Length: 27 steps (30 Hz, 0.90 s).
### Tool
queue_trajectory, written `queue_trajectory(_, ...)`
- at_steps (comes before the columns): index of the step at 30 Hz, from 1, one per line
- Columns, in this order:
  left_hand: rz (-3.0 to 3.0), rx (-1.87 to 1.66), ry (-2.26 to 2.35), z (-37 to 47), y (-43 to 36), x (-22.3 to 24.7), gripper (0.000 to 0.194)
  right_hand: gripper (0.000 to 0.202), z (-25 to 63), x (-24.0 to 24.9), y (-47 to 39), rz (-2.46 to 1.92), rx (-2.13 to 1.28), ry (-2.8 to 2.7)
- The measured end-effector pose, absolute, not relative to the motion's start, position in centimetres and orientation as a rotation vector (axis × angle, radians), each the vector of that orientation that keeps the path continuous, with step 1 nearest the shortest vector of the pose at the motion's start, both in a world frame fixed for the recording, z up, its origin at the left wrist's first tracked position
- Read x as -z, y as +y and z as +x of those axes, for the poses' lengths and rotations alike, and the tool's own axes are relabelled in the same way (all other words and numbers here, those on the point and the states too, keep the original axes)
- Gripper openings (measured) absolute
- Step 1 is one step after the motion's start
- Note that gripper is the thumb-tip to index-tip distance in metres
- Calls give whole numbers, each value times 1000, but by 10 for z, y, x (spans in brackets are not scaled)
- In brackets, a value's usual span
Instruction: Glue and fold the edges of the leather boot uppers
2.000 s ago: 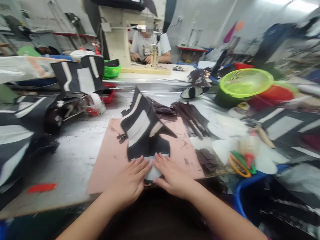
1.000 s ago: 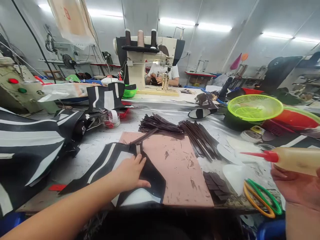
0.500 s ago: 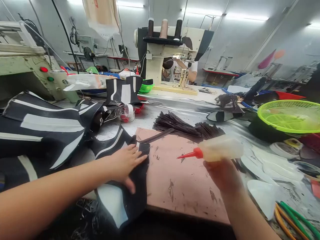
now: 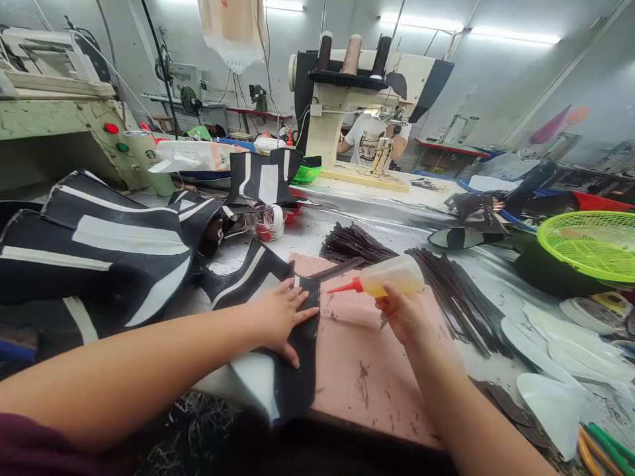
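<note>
My left hand [image 4: 284,317] lies flat with fingers spread on a black shoe-upper piece [image 4: 300,357] with white strips, pressing it at the left edge of a pink board [image 4: 347,370]. My right hand [image 4: 404,314] grips a translucent squeeze bottle [image 4: 397,274] with yellowish liquid inside. The bottle lies nearly level, its red nozzle pointing left, a short way right of the black piece's edge and apart from it. One dark strip [image 4: 340,268] lies across the board's far edge, behind the nozzle.
More black pieces with white strips [image 4: 129,235] are heaped at left. Bundles of dark strips [image 4: 459,297] lie behind and right of the board. A sewing machine [image 4: 322,132] stands at the back, with a person behind it. At right are a green basket [image 4: 590,244] and scissors [image 4: 608,449].
My right hand has brought the bottle leftward, its nozzle closer to the black piece. My left hand stays spread on that piece. The whole view has shifted somewhat.
</note>
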<state>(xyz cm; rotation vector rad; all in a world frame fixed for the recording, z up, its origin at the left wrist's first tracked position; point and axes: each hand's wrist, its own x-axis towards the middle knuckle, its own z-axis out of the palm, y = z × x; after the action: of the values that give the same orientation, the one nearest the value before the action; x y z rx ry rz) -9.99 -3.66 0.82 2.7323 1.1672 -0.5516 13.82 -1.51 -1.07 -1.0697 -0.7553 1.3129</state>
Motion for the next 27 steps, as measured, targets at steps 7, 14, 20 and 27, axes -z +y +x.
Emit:
queue_trajectory(7,2658,507,1138,-94,-14,-1,123,48,127,10,2,-1215,-1139,-946)
queue_trajectory(14,2688,510,1113,-95,-13,3,122,55,109,8,13,-1365,-911,-987)
queue_trajectory(20,2693,593,1105,-94,-16,-5,122,52,105,9,17,-1376,-861,-989)
queue_trajectory(27,2689,555,1097,-96,-16,-3,121,55,101,9,17,-1358,-827,-1007)
